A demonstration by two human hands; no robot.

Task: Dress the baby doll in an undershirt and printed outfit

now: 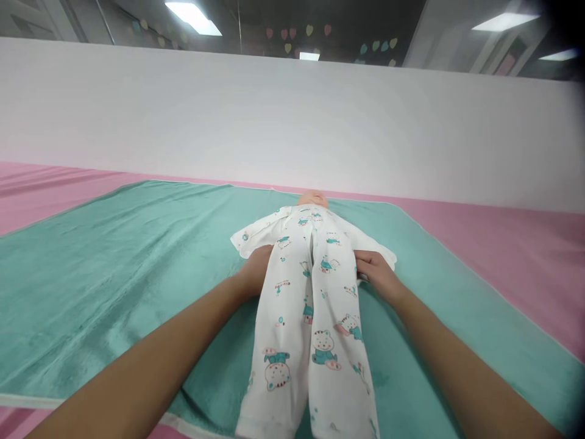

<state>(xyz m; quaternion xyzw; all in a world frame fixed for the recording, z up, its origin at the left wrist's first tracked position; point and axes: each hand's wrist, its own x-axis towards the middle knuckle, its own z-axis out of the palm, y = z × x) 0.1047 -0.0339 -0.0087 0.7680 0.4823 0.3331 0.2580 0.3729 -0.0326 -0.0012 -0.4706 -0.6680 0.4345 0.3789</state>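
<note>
A baby doll [313, 198] lies on its back with its head at the far end, dressed in a white long-sleeved top [262, 231] with the sleeves spread. White baby trousers [315, 317] with teal and pink animal prints stretch from its middle toward me, covering the front of the body. My left hand [256, 269] is against the trousers' left side near the waist; its fingers are hidden behind the cloth. On the opposite side, my right hand [377, 273] has its fingers closed at the trousers' edge, just below the right sleeve.
A teal blanket [114, 274] with a pale border lies under the doll, with some wrinkles on the left. Beneath it is a pink cover [512, 262]. A white wall [292, 122] rises behind, topped by dark glass [356, 24] with heart stickers and reflected lights.
</note>
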